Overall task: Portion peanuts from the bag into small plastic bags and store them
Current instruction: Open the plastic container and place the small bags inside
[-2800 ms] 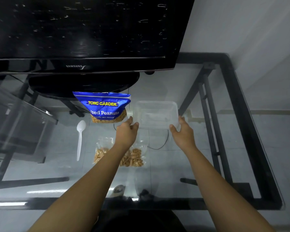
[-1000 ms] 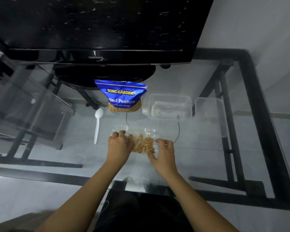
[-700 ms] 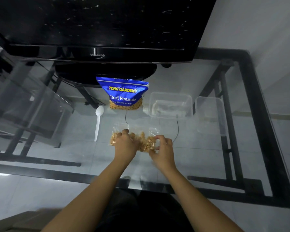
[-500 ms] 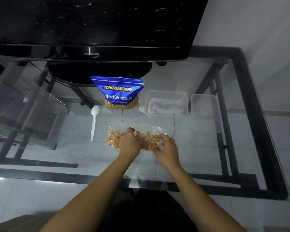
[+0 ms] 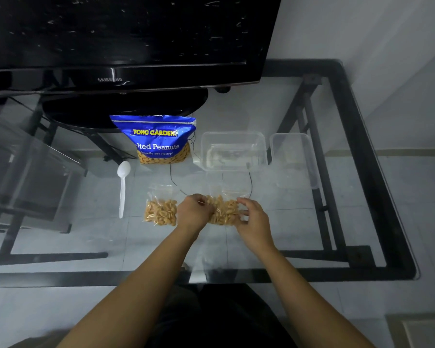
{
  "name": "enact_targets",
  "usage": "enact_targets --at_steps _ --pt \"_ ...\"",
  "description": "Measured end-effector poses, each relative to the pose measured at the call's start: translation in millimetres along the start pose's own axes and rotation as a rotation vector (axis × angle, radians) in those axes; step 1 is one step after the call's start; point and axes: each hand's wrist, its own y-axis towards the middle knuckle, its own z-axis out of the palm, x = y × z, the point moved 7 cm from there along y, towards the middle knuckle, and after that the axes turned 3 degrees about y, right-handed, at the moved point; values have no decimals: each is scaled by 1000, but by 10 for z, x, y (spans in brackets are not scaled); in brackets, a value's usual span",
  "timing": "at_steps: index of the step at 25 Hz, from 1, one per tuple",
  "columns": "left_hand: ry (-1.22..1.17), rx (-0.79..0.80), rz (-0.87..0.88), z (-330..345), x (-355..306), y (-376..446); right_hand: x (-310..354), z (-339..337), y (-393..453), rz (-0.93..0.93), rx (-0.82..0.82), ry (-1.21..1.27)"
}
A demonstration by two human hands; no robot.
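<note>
Two small clear bags of peanuts lie on the glass table. My left hand (image 5: 195, 210) and my right hand (image 5: 255, 219) both grip the right small bag (image 5: 224, 209) from either side. The left small bag (image 5: 160, 209) lies free beside my left hand. Behind them stands the blue peanut bag (image 5: 158, 138), upright. To its right sits an open clear plastic container (image 5: 232, 150), and its clear lid (image 5: 295, 159) lies further right.
A white plastic spoon (image 5: 122, 187) lies left of the small bags. A black TV (image 5: 126, 38) on its stand fills the back of the table. The black table frame (image 5: 377, 197) runs along the right and front edges. A thin black cable (image 5: 250, 182) shows under the glass.
My hands left the container, whose lid now lies to its right. They came down onto the small bags and drew the right bag away from the left one.
</note>
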Motion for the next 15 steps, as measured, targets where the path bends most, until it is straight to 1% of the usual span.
enact_targets --at_steps 2,5,8,10,12,15 --pt "-53 24 54 -9 -41 -2 71 -27 -43 -79 -18 3" --pt "-177 59 156 -94 -268 15 292 -172 10 -174 -62 91" --pt "-290 118 280 -218 -789 92 650 -429 327 -234 -105 135" --pt "-270 117 336 -260 -1123 222 855 -564 619 -226 -105 83" --pt "-237 102 302 -209 -1287 462 940 -629 914 -171 -89 -7" --pt "-153 85 187 -55 -1247 748 886 -555 1180 -81 -24 -189"
